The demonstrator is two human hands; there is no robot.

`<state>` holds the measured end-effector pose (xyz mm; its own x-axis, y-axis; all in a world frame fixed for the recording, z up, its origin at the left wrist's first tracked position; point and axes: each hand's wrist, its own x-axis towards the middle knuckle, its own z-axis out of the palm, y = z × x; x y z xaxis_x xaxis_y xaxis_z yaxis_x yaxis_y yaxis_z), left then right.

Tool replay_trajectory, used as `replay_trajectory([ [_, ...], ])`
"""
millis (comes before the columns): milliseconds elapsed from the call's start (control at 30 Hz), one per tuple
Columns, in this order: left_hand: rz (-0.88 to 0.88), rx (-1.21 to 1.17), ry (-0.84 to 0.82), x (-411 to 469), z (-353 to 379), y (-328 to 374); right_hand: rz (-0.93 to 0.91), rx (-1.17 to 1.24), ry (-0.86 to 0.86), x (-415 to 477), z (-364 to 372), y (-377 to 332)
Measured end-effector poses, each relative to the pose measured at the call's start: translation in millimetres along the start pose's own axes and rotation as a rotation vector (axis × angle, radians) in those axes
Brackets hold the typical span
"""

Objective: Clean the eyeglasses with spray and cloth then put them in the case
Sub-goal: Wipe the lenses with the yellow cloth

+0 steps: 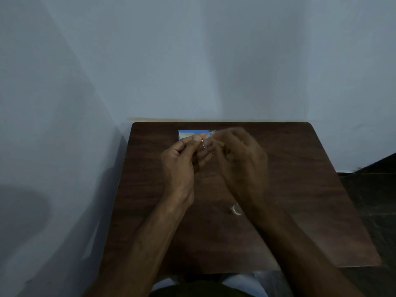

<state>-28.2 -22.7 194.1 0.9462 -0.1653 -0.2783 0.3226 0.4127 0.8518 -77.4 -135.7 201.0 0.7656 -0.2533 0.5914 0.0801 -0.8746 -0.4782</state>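
Two hands up over one brown table (300, 189). One pair of eyeglasses (206, 144) pinched between left hand (182, 163) fingers (196, 139) and blurry right hand (242, 159). One blue card (186, 133) behind. One small clear thing (235, 209) nearby.

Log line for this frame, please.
stage: handling eyeglasses | left hand: pinching frame | right hand: blurred, at the glasses | blue item: on table
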Motion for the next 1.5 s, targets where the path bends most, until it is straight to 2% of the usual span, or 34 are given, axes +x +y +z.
replay_trajectory([
  [67, -0.006, 0.008, -0.020, -1, 1, -2, -0.005, -0.004, 0.018, 13, 0, 4],
  [233, -0.001, 0.050, 0.019, -1, 1, -3, -0.070, 0.034, -0.101, -10, -3, -10],
  [400, -0.013, 0.006, -0.002, -3, 2, -5, -0.038, -0.047, 0.005, 6, -6, 11],
  [600, 0.011, 0.008, 0.031, -4, 6, 4, -0.093, 0.010, -0.090, -18, -7, -2],
  [733, 0.005, -0.006, 0.009, -5, 8, 3, -0.060, -0.061, 0.019, 5, -13, 13],
  [900, 0.025, 0.038, 0.005, -8, 12, 5, -0.168, -0.007, -0.077, -15, -12, -4],
  [1067, 0.017, 0.002, 0.000, -12, 13, 1, -0.079, -0.034, 0.058, 4, -17, 12],
  [1233, 0.016, 0.016, 0.018, -13, 11, 2, -0.178, -0.029, -0.068, -13, -14, 0],
  [1400, 0.040, -0.011, 0.004, -13, 4, 5, -0.065, -0.073, 0.045, -2, -21, 24],
  [1500, 0.037, -0.016, 0.000, -13, 6, 8, -0.112, -0.033, 0.020, -6, -14, 5],
])
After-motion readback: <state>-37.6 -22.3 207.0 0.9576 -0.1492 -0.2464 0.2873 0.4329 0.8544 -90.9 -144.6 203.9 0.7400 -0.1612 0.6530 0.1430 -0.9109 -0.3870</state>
